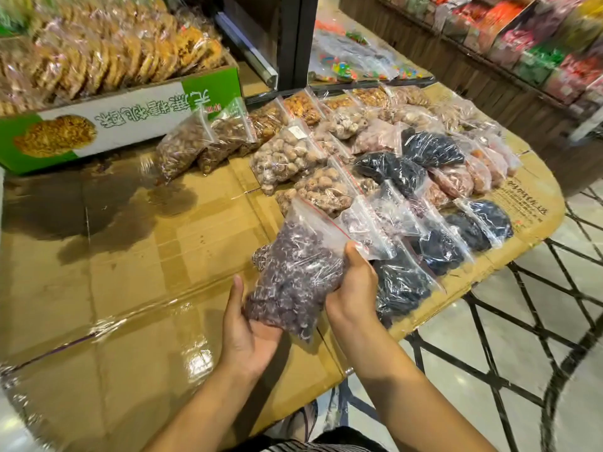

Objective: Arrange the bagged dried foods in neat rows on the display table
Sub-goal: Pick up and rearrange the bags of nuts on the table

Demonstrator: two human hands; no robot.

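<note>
A clear zip bag of purplish dried fruit [293, 275] is held just above the cardboard-covered display table [137, 288]. My left hand [248, 331] cups its lower end from beneath. My right hand [352, 288] grips its right side, thumb on top. Right of it lie rows of bags: black dried fruit [401, 282], beige-brown lumps [287, 158], pinkish pieces [453, 181] and orange-brown snacks [303, 107] toward the back.
A green-and-white box of wrapped round cakes [124, 119] stands at the back left. A black post [293, 40] rises behind the bags. Shelves of colourful packets [528, 37] fill the back right. The table's right edge drops to a black lattice frame [522, 337].
</note>
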